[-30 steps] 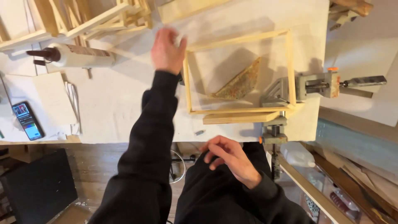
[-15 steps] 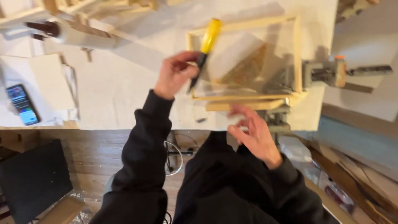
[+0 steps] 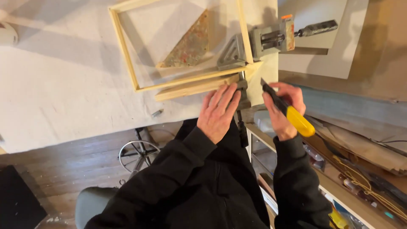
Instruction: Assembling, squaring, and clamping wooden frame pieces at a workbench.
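The left hand (image 3: 218,111) lies flat, fingers spread and grasping nothing, pressing on a loose wooden strip (image 3: 196,87) at the near edge of the white surface (image 3: 63,85). The strip touches the near rail of the wooden frame (image 3: 125,51), whose corner sits in a metal corner clamp (image 3: 254,44). The right hand (image 3: 285,108) is clenched around a yellow-and-black tool (image 3: 288,111) just beside that corner. The strip looks light, stiff and easily dented; it is best steadied from above along its middle.
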